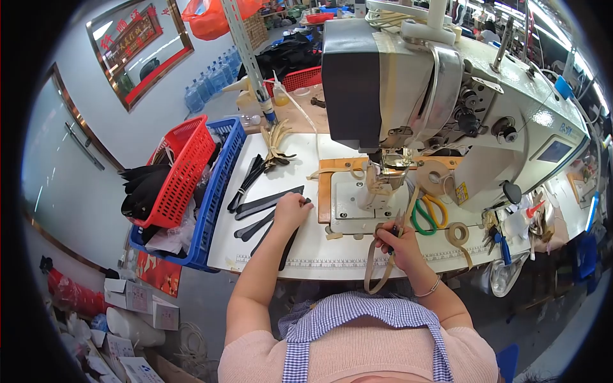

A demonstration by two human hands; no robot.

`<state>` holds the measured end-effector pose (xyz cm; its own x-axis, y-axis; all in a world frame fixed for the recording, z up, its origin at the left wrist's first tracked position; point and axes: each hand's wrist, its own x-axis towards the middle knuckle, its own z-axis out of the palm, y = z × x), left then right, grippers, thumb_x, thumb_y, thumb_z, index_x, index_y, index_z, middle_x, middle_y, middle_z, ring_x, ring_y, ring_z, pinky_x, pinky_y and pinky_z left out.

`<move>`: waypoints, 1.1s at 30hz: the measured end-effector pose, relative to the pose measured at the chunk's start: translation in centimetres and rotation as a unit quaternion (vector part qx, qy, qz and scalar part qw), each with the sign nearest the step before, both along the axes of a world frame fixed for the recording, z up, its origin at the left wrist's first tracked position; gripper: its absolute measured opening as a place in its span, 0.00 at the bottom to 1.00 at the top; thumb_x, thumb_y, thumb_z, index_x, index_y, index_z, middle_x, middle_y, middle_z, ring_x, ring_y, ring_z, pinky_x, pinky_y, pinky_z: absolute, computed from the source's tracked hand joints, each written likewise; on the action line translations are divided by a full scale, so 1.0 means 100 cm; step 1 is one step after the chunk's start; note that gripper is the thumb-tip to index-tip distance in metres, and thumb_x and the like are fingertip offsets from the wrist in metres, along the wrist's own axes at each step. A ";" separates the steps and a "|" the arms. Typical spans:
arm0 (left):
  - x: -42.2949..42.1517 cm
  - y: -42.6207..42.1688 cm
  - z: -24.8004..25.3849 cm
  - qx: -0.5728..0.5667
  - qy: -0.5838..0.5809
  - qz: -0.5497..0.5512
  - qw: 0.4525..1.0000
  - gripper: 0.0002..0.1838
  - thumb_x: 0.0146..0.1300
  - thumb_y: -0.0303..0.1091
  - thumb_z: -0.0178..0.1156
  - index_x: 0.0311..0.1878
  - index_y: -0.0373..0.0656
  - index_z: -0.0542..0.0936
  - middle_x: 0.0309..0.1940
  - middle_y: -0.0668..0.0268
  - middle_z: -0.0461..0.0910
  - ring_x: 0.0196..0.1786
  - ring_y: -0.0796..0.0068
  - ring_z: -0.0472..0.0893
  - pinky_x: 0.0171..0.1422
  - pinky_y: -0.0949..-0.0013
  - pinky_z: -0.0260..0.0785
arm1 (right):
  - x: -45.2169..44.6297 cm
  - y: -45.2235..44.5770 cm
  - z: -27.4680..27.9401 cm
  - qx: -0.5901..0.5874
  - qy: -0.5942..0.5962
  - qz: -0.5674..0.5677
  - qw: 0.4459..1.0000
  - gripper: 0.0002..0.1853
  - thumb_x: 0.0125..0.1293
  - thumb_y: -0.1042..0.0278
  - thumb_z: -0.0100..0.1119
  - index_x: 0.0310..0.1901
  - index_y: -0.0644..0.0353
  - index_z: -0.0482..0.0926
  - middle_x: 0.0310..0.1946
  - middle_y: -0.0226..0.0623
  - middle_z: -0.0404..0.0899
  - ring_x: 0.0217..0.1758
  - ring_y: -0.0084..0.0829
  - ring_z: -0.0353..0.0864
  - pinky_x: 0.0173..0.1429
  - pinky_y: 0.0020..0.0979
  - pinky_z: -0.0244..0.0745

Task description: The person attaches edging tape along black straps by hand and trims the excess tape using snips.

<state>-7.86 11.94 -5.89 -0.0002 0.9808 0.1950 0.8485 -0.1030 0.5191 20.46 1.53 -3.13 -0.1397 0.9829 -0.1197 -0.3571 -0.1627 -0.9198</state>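
My left hand [292, 209] is closed at the upper end of a black strip [288, 252], which hangs down toward the table's front edge. Several more black strips [258, 205] lie fanned out beside it on the white tabletop. A tan strap [370, 268] loops down from my right hand [401, 246], whose fingers are closed round it. A small pointed tool with dark blue parts [394, 231], perhaps thread snips, also shows in that hand. Just beyond both hands stands the sewing machine [408, 83], its needle area above a metal bed [348, 204].
Left of the strips are a red basket [185, 172] and a blue crate [223, 163]. Green- and yellow-handled scissors [431, 214], tape rolls [457, 234] and a blue-handled tool [503, 249] lie to the right. Bundled tan strips [278, 143] lie behind, near a metal post [246, 57].
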 end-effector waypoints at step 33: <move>0.112 -0.071 0.075 0.008 -0.484 -0.106 0.869 0.06 0.55 0.19 0.61 0.37 0.33 0.79 0.31 0.63 0.81 0.34 0.78 0.80 0.39 0.79 0.73 | -0.024 0.030 0.035 0.142 -0.082 -0.092 0.982 0.06 0.60 0.72 0.59 0.38 0.62 0.77 0.25 0.31 0.80 0.19 0.14 0.71 0.21 0.16 0.65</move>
<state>3.38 4.86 1.60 0.0091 0.9759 0.2179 -0.0237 -0.2176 0.9757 18.04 4.51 0.37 0.0417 0.9866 0.1578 -0.1995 0.1630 -0.9662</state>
